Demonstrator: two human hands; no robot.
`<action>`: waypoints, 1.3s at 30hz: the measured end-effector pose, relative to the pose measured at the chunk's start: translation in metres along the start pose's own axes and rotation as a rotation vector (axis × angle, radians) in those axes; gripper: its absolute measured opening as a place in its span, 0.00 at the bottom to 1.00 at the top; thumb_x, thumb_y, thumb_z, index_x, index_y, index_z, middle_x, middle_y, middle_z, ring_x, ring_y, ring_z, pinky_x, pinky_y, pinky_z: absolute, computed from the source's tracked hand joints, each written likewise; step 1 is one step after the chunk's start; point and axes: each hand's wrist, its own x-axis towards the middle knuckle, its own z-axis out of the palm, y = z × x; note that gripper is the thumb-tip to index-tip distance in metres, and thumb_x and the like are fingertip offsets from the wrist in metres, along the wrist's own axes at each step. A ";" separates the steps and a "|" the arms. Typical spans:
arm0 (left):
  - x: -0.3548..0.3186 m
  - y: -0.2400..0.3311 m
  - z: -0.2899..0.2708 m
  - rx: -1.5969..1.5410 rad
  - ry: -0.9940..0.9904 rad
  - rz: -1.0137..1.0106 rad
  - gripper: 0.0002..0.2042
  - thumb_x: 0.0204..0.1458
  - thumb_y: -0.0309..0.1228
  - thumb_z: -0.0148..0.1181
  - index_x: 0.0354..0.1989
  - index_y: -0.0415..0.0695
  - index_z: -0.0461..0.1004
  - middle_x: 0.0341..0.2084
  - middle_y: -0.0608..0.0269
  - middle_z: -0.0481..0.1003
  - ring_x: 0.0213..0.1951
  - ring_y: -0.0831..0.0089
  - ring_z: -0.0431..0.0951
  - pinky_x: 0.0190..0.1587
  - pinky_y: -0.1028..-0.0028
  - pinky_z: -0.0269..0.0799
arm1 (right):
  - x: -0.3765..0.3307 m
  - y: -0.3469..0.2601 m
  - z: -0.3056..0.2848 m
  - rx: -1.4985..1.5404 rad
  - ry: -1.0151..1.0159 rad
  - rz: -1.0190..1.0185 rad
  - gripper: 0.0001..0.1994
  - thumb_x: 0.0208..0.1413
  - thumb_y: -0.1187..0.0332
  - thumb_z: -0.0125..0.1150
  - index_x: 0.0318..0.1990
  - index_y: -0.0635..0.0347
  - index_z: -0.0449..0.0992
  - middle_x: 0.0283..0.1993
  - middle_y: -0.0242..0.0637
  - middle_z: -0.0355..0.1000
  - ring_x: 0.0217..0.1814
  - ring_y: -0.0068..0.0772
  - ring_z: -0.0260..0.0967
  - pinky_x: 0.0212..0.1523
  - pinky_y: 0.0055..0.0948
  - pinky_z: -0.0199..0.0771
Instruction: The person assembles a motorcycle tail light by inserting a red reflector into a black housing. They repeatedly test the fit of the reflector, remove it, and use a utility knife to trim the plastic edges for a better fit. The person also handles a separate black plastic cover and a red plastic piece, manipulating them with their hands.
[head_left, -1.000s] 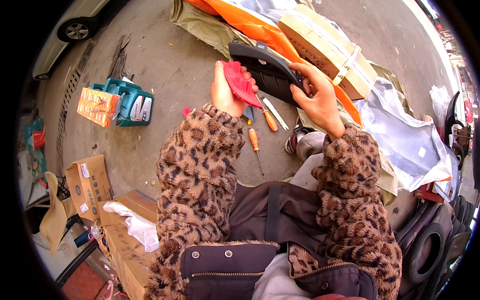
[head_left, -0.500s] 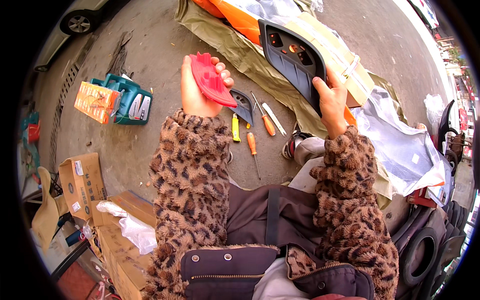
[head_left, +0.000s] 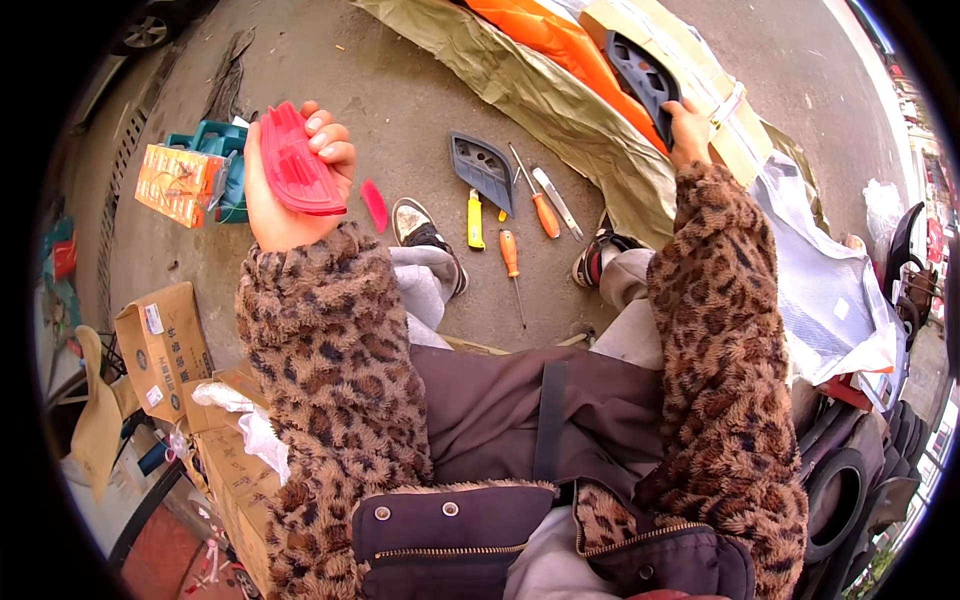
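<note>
My left hand (head_left: 272,222) is closed around a red plastic lens (head_left: 300,168), shaped like a tail-light cover, held up at the left. Far to the right, my right hand (head_left: 690,135) grips a dark grey plastic housing (head_left: 640,85) by its near end, over the orange cloth and cardboard box. A similar dark housing (head_left: 485,170) lies on the ground between the hands. Beside it are a yellow utility knife (head_left: 474,222), a silver-handled knife (head_left: 556,200) and two orange-handled screwdrivers (head_left: 509,254). A smaller red piece (head_left: 374,205) rests on the ground right of my left hand.
A long cardboard box (head_left: 650,45), orange cloth (head_left: 570,60) and olive tarp (head_left: 480,75) lie ahead on the right. At left stand a teal case (head_left: 215,140) and an orange-and-clear pack (head_left: 180,185). Cartons (head_left: 165,345) sit lower left; black rubber parts (head_left: 835,500) lower right.
My left hand has moved left with the red lens, uncovering the smaller red piece and my shoe. My right hand has carried the dark housing farther away and to the right.
</note>
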 end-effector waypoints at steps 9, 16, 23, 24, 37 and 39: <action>0.016 -0.011 0.002 0.054 0.006 -0.069 0.23 0.66 0.46 0.46 0.51 0.34 0.65 0.35 0.59 0.64 0.33 0.71 0.64 0.35 0.71 0.64 | 0.103 0.039 -0.056 0.285 0.310 0.043 0.13 0.55 0.77 0.62 0.48 0.60 0.75 0.38 0.39 0.77 0.29 0.33 0.75 0.21 0.31 0.74; 0.022 -0.011 0.007 0.222 0.140 -0.104 0.23 0.66 0.48 0.45 0.53 0.36 0.65 0.38 0.60 0.65 0.31 0.71 0.64 0.32 0.71 0.65 | 0.121 0.065 -0.062 -0.037 0.308 -0.083 0.18 0.55 0.67 0.67 0.52 0.63 0.76 0.40 0.40 0.78 0.36 0.34 0.78 0.31 0.31 0.76; 0.037 -0.022 0.008 0.304 0.222 -0.164 0.22 0.67 0.47 0.43 0.53 0.36 0.65 0.38 0.59 0.67 0.30 0.72 0.65 0.29 0.73 0.65 | 0.082 0.026 -0.035 -1.262 0.768 -0.264 0.27 0.51 0.63 0.60 0.57 0.69 0.70 0.53 0.50 0.75 0.51 0.43 0.74 0.54 0.34 0.72; 0.038 -0.025 0.008 0.334 0.218 -0.159 0.22 0.68 0.45 0.44 0.53 0.35 0.64 0.38 0.59 0.67 0.30 0.72 0.65 0.29 0.74 0.64 | 0.069 0.023 -0.021 -1.081 0.654 -0.328 0.24 0.52 0.64 0.59 0.56 0.68 0.72 0.50 0.49 0.76 0.50 0.42 0.75 0.53 0.34 0.72; 0.055 -0.069 0.005 0.404 0.327 -0.144 0.25 0.66 0.52 0.41 0.50 0.39 0.69 0.35 0.57 0.72 0.29 0.70 0.70 0.28 0.71 0.67 | -0.189 0.208 0.183 -0.981 -0.228 0.538 0.17 0.57 0.62 0.59 0.48 0.66 0.73 0.48 0.58 0.76 0.53 0.54 0.75 0.54 0.47 0.75; 0.052 -0.067 0.004 0.402 0.297 -0.140 0.26 0.67 0.52 0.39 0.50 0.39 0.68 0.33 0.57 0.71 0.27 0.71 0.68 0.28 0.71 0.66 | -0.197 0.202 0.189 -0.921 -0.238 0.523 0.17 0.57 0.63 0.58 0.50 0.63 0.75 0.50 0.58 0.75 0.55 0.56 0.74 0.55 0.48 0.74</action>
